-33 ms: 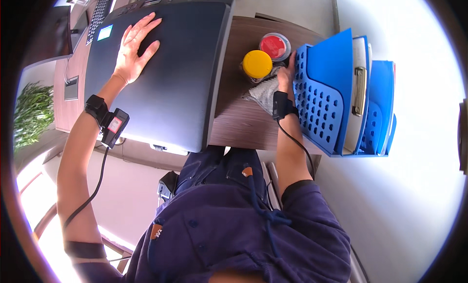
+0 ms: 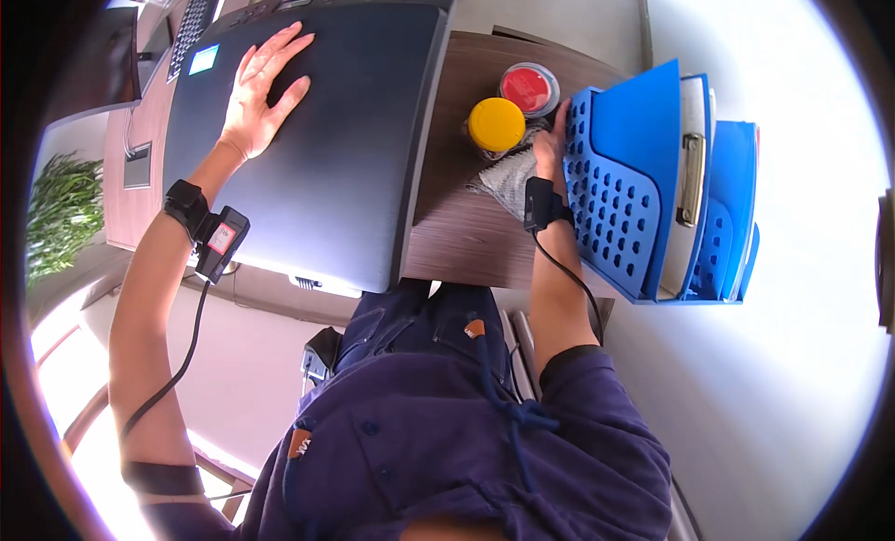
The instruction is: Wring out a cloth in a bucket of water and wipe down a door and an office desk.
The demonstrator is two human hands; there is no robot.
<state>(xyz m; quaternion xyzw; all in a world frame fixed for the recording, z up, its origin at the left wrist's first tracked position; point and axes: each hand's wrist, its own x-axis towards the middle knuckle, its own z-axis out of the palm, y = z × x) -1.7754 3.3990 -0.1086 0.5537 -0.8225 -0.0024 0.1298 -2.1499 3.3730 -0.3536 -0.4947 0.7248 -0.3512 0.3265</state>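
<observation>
My left hand (image 2: 261, 98) lies flat with its fingers spread on the dark lid of a printer (image 2: 345, 159). Against the left side of a blue file holder (image 2: 611, 215), my right hand (image 2: 550, 142) is seen edge-on. Its visible fingers stretch away from me along the holder's perforated wall, with nothing visible in them; some fingers are hidden. Blue folders (image 2: 643, 117) and a clipboard with a metal clip (image 2: 691, 182) stand upright in the holder. Just left of my right hand are a crumpled grey cloth (image 2: 508, 182), a yellow-lidded jar (image 2: 496, 124) and a red-topped round tub (image 2: 528, 89).
The printer and the holder stand on a brown wooden table (image 2: 457, 238), the holder by a white wall (image 2: 802, 168). A keyboard (image 2: 194, 28) and a dark monitor (image 2: 91, 70) are at the far left. A green plant (image 2: 63, 215) is below them.
</observation>
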